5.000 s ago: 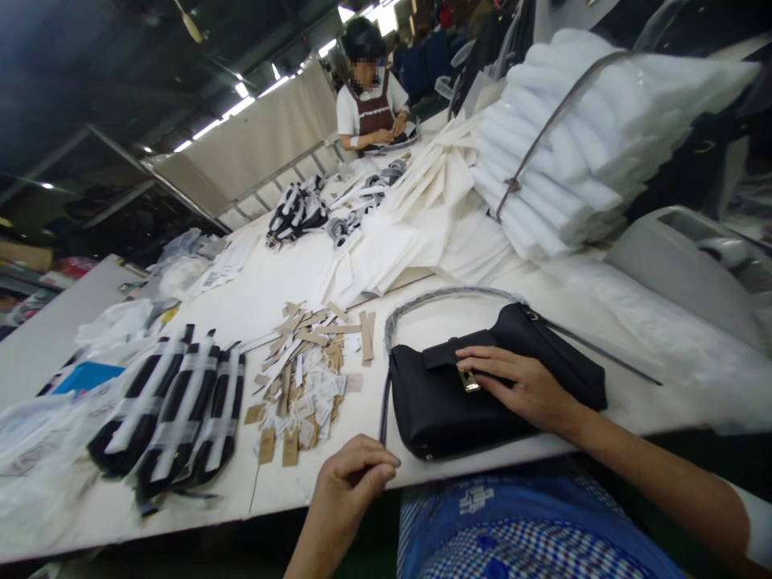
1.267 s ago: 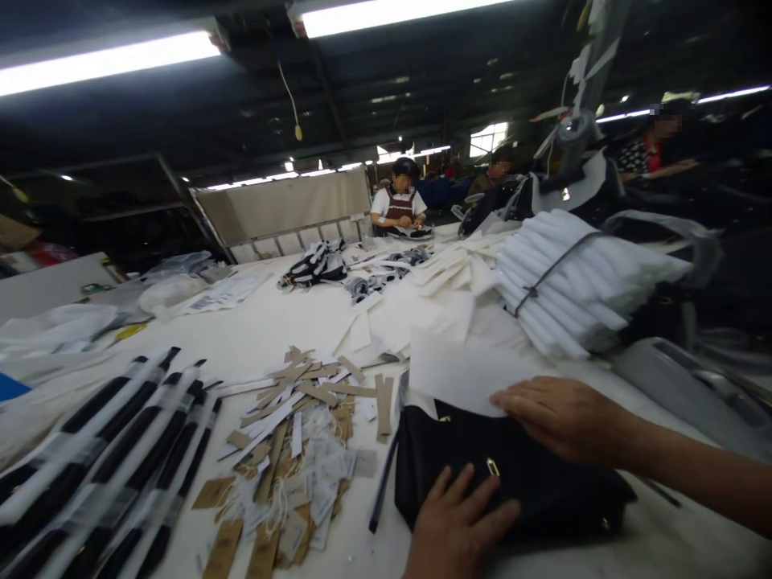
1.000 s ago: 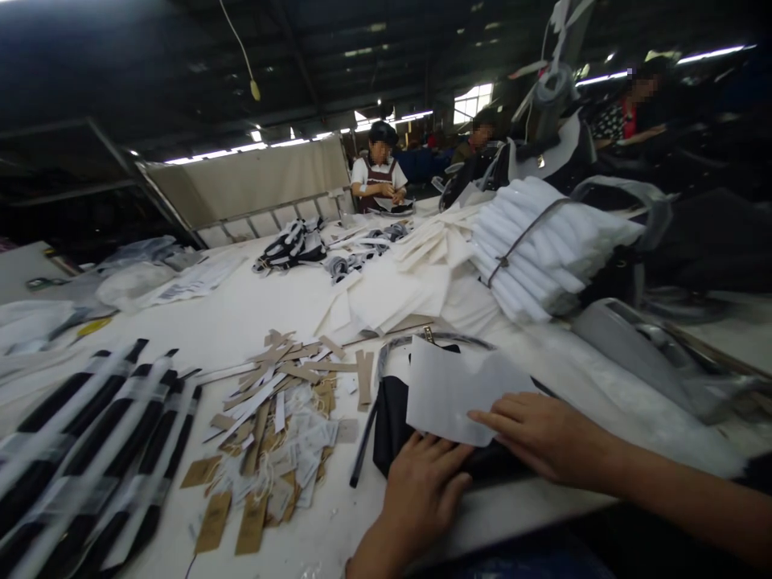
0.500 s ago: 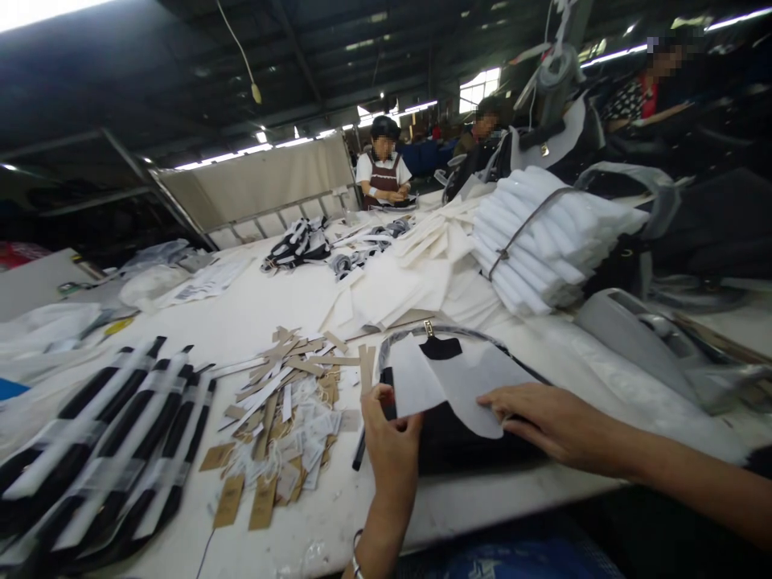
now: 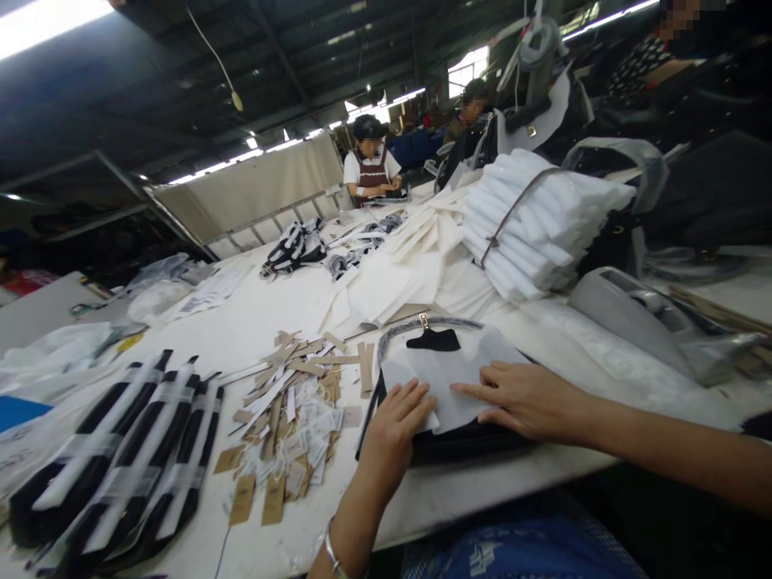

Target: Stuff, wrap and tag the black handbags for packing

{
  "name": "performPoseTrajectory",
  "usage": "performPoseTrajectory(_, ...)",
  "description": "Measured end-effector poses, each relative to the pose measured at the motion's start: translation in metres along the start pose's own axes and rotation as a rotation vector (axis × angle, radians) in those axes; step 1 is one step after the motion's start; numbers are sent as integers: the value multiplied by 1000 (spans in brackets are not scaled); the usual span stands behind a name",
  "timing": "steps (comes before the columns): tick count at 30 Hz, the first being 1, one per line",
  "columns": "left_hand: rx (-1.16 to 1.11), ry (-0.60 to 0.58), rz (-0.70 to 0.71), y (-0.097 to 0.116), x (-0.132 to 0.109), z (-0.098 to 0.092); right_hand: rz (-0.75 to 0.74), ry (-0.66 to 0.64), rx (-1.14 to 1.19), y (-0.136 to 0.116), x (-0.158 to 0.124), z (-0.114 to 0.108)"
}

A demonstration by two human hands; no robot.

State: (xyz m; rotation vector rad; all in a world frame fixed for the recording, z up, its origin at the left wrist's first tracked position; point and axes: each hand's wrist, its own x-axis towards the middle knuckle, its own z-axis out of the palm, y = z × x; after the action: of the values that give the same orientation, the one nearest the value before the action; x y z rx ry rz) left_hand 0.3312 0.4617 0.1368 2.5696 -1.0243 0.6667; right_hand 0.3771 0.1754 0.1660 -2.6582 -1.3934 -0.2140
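A black bag lies on the table in front of me, with a white sheet spread over it. Out past the sheet's far edge show a black tab and a gold-coloured buckle. The bag's handle, wrapped in clear film, curves around behind them. Flat on the sheet's left part rests my left hand, fingers stretched out. My right hand touches the sheet's right part with its index finger extended and the other fingers partly curled. Neither hand grips anything that I can see.
Paper tags and strips are heaped left of the bag. Further left lie black-and-white wrapped bag pieces. Behind the bag are loose white sheets and a tied bundle of white foam rolls. Across the table works a person.
The white sheet has gone from raised and folded in my hands to lying flat over the bag. My left hand has let go of its edge, and the right hand has moved slightly left.
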Motion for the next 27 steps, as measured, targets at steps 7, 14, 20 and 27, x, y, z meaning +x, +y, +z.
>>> performPoseTrajectory(7,-17,-491,-44,-1,-8,-36,22,156,-58,-12,-19,11)
performPoseTrajectory(14,-28,-696,-202,42,38,-65,1,160,-87,-19,-39,35)
performPoseTrajectory(20,202,-566,-88,40,26,-17,17,155,28,-2,-38,43)
performPoseTrajectory(27,200,-341,71,23,-4,3,-68,106,57,2,-35,34)
